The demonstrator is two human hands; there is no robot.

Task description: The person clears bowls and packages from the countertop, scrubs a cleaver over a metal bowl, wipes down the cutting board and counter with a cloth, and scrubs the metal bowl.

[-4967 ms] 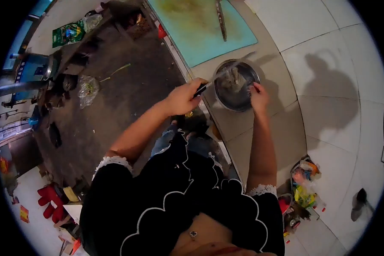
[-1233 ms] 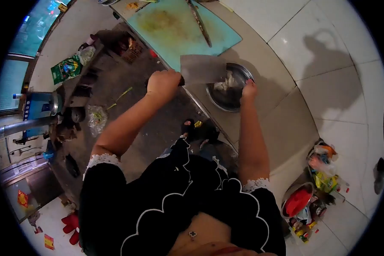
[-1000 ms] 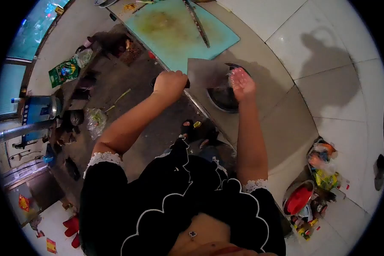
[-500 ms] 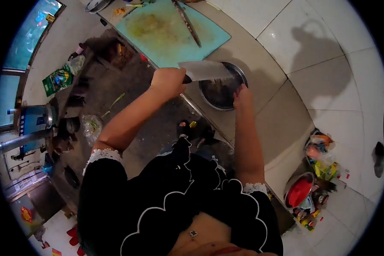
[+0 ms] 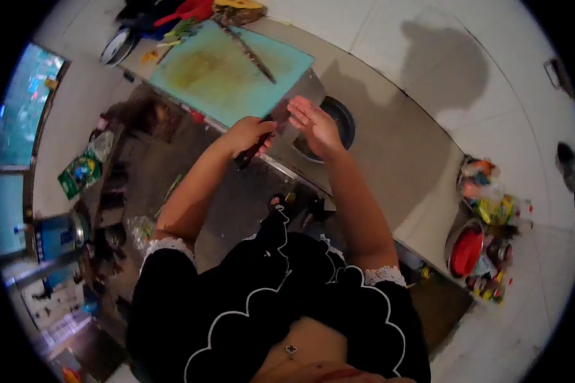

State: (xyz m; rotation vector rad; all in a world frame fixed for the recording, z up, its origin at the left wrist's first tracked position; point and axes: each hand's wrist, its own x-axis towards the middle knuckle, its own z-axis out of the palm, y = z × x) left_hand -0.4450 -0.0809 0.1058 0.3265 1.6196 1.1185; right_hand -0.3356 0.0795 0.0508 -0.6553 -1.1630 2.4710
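A pale counter [image 5: 396, 153] runs from the upper left of the frame to the lower right. On it, upper left of center, lies a stained turquoise cutting board [image 5: 214, 76], with a long, dark, speckled strip [image 5: 252, 59] slanting across its right part. A round metal bowl [image 5: 347, 124] sits near the board, just above center, partly covered by the right hand [image 5: 319, 131]; its contents cannot be made out. A wide-bladed cleaver [image 5: 308, 92] is between board and bowl, its handle gripped by the closed left hand [image 5: 252, 136]. The right hand is open, fingers extended beside the blade; whether they touch it is unclear. At left, a green printed package [image 5: 80, 172] carries lettering too blurred to read.
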